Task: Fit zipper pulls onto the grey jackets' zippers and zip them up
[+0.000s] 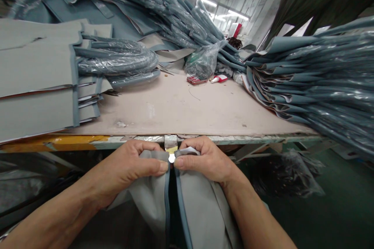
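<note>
Both hands meet just below the front edge of the worktable (187, 105). My left hand (131, 165) is closed on the left flap of a grey fabric piece (193, 206) with blue-edged borders. On the right flap, my right hand (201, 159) grips the same way. The two thumbs touch tip to tip at a small shiny metal part (171, 158) between the flaps, probably a zipper slider. The grey piece hangs down from the hands toward my lap, with a dark slit running between its blue edges.
Flat grey panels (35, 78) are stacked on the table's left. Plastic-wrapped blue-grey rolls (117, 62) lie behind them, with more piled at the back. A tall stack of blue-grey pieces (321, 81) fills the right. A plastic bag (203, 62), a red item (195, 80) and a small tube (219, 79) sit mid-table.
</note>
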A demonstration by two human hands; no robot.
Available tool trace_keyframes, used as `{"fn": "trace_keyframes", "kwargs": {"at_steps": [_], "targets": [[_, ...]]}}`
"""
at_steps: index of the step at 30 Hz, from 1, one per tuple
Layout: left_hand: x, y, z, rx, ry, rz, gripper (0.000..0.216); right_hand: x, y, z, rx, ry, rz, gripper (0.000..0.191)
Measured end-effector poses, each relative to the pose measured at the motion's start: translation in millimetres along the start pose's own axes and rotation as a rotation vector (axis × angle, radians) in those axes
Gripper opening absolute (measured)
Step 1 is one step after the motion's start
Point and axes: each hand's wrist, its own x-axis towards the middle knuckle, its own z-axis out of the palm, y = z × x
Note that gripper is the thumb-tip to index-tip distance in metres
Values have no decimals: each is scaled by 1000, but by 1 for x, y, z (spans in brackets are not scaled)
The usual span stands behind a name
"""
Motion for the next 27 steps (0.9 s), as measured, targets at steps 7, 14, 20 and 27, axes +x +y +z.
{"fn": "trace_keyframes", "kwargs": {"at_steps": [7, 14, 20, 27], "targets": [[-1, -1, 0, -30, 4, 15, 24, 2, 4, 2, -14, 26, -39, 47], [1, -4, -5, -6, -11, 50, 28, 0, 6, 3, -119, 71, -144, 47], [2, -5, -7, -60, -89, 47, 25, -8, 2, -1, -281, 84, -147, 39], [1, -8, -10, -33, -113, 17, 34, -9, 4, -5, -240, 36, -73, 34]]}}
